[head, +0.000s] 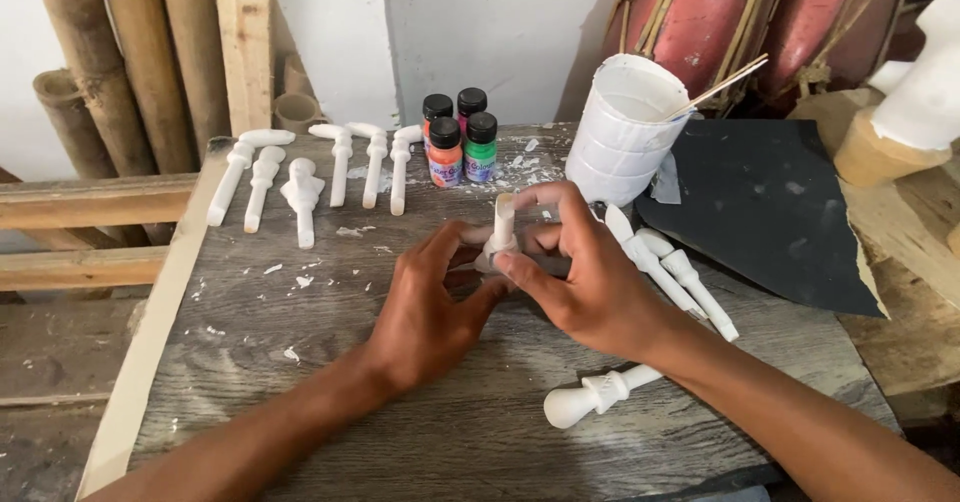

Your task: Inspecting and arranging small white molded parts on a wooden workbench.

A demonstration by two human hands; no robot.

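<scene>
Both hands meet over the middle of the grey wooden table (300, 402). Between them stands a small white peg (502, 224), upright on its wide end. The left hand (432, 307) curls its fingers around the bottom of the peg. The right hand (590, 282) pinches the peg too, with the thumb low by the base and one finger hooked over near the top. So both hands are closed on that one peg.

Just past the right hand lie two more white pegs (672, 274), side by side. Another fat white peg (597, 396) lies below the right wrist. Beyond the left hand, far from it, a row of white pegs (305, 174) lies flat near the table's far edge. Straight ahead of the hands stand four little paint bottles (460, 138) with black caps. Next to them, past the right hand, is a white cup (622, 134) with a thin stick (722, 86) poking out. A dark sheet (765, 207) lies beside the cup.
</scene>
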